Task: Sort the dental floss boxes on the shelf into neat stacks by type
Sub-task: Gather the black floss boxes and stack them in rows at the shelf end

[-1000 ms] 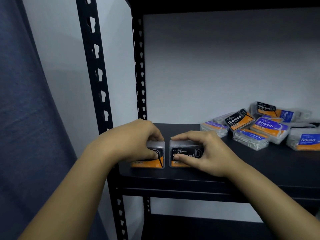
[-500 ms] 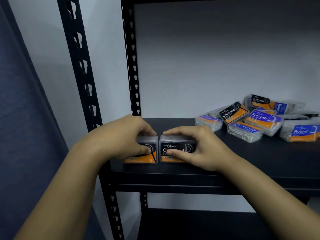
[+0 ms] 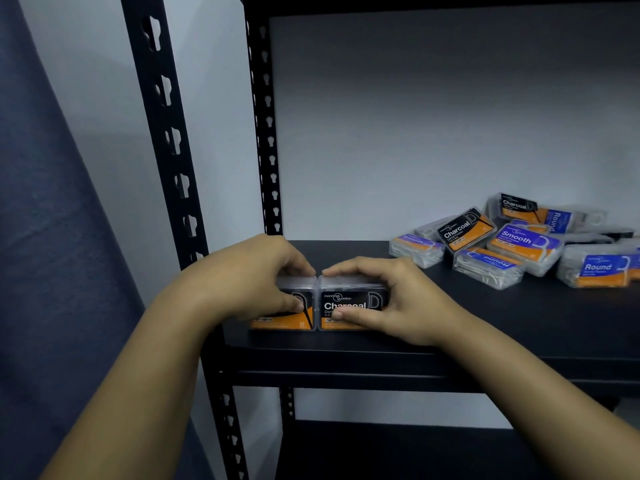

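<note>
left hand (image 3: 256,271) grips left Charcoal box (image 3: 294,318) | right hand (image 3: 384,299) (fingers curled) grips right Charcoal box (image 3: 346,301), boxes touching

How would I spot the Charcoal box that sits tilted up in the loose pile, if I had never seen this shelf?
Look to the right end of the black shelf, where a loose pile of floss boxes lies. At the pile's left side, the Charcoal box leans tilted on its neighbours. Its black and orange label sets it apart from the blue-labelled Smooth box beside it.
</note>
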Available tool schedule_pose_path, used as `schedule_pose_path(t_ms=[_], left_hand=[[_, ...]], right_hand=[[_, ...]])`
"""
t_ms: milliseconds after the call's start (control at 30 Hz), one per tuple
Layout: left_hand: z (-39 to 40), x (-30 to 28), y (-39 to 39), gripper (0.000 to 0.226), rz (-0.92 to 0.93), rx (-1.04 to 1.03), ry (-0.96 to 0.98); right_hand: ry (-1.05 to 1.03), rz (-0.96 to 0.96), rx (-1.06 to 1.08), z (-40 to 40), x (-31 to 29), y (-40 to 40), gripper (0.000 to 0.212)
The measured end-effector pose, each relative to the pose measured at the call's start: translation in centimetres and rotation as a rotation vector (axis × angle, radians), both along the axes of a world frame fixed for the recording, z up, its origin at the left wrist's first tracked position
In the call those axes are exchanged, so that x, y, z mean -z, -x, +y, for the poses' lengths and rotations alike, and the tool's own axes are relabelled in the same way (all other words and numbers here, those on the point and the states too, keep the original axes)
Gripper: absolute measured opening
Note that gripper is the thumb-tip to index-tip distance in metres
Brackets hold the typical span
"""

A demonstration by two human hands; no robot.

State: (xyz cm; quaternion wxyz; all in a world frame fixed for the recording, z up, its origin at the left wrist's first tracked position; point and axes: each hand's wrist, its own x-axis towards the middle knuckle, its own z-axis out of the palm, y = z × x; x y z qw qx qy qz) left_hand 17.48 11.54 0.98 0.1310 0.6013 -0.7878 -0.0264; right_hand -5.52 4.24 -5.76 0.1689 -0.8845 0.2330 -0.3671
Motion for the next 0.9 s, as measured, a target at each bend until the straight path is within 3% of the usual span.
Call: schedule_pose_path(t_ms=[367, 600, 700, 900], left_hand=[[0.0, 0.0, 0.0, 0.036, 0.001, 0.005, -0.014], [0.5, 0.0, 0.1, 0.064, 0.069, 0.022, 0.038], [0.6, 0.0, 0.2, 0.062, 0.121, 0.037, 0.063], [-0.2, -0.5, 2.4, 0.037, 0.118, -0.012, 0.073]], right_hand=[[-0.01, -0.01, 0.029, 0.5, 0.0, -0.4, 0.046], [0.0, -0.035, 0.064, 1.5, -1.0, 0.8, 0.052], [0.016, -0.065, 0.138, 1.9, -2.4, 2.3, 0.05], [0.014, 0.233, 0.398, 1.9, -5.5, 5.9, 0.036]])
